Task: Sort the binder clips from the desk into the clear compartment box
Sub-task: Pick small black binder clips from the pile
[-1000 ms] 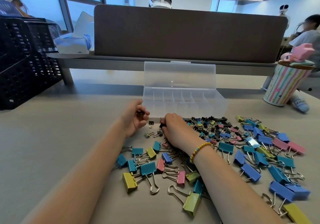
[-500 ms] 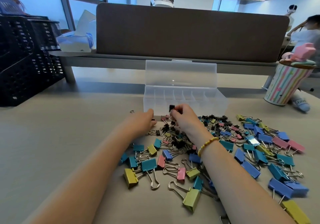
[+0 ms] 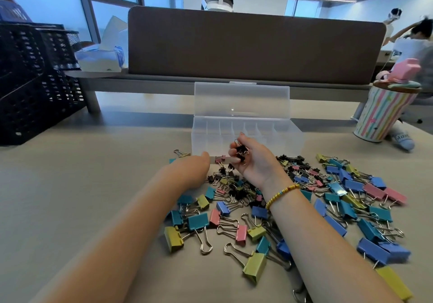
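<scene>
Small black clips (image 3: pixel 240 151) in right hand (image 3: pixel 254 159), seemingly cupped.

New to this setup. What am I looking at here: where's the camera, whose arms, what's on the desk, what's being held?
There is no robot. A person works with bare hands, and the single picture comes from a wide-angle camera worn on the head, looking forward and down, so the arms enter from the bottom edge.

On the desk lies a heap of binder clips in blue, teal, yellow, pink and black, large and small. Behind them stands the clear compartment box, lid up; its compartments look empty.

The right hand, palm turned up, holds a few small black clips in front of the box. The left hand rests by the box's near left corner; its fingers are hidden, so what it holds cannot be told.

Further off: a black mesh basket, a striped cup and a brown divider.
</scene>
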Tool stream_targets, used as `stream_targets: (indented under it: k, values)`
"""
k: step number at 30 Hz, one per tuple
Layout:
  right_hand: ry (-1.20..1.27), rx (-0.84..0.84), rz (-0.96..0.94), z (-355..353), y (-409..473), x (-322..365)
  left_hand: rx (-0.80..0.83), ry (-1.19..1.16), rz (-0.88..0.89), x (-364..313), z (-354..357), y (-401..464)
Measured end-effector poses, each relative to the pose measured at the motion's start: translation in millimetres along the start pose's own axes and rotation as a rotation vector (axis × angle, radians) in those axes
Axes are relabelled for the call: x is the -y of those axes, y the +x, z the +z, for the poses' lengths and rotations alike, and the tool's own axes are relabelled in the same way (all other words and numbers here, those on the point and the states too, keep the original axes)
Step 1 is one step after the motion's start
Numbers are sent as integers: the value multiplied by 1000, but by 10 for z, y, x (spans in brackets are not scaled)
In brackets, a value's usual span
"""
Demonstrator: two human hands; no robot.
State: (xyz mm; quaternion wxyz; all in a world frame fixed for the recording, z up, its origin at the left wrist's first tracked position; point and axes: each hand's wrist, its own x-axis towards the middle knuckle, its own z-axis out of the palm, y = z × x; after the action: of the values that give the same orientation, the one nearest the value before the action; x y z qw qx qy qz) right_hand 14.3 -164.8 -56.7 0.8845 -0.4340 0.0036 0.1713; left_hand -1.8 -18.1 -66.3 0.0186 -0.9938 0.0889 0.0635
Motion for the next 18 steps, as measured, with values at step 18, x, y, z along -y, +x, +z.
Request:
stream_targets:
  k: [18]
  values:
    - [-82, -12, -37, 11, -4, -32, -14, -160, -17, 64, 6, 88]
